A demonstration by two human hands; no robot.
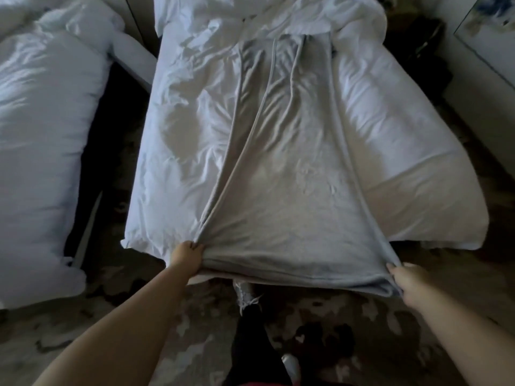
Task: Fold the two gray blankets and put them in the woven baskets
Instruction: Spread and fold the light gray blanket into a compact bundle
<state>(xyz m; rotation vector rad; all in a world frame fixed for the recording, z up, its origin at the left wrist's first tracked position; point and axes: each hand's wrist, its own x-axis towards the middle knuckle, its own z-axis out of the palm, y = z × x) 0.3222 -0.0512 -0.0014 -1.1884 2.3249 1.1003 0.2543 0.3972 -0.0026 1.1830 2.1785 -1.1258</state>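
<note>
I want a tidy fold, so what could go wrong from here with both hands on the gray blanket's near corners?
On the gray blanket, the layered edges fan apart at the left, so folding now may give a crooked stack. Pulling with the left hand and right hand may drag the white duvet beneath. The near hem hangs above a shoe and could get stepped on.

The bed (pixel 172 151) in front of me wears a wrinkled white sheet. The gray blanket (pixel 292 190) lies on it as a long folded strip down the middle, its near end reaching past the foot edge. A rumpled white duvet (pixel 292 15) is bunched at the head end, touching the blanket's far end.
</note>
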